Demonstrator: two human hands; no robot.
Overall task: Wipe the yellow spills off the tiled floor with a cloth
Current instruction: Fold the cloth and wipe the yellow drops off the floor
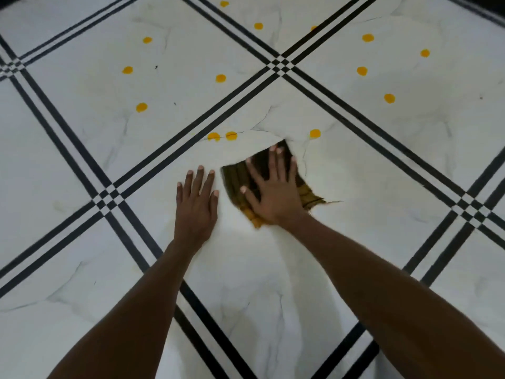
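A dark brown cloth (237,176) with yellow-stained edges lies flat on the white tiled floor (273,269). My right hand (273,192) presses down on it, palm flat and fingers spread. Just left of the cloth, my left hand (196,203) rests flat on the bare tile, fingers apart and holding nothing. Several round yellow spills dot the tiles beyond the cloth. The nearest are a pair (222,136) up and to the left of the cloth and a single spot (314,133) up and to the right of it.
Black double-stripe lines (191,127) cross the white marble tiles in a diagonal grid. More yellow spots (367,37) spread over the far tiles at left and right. A faint yellowish smear shows on the tile near my left wrist.
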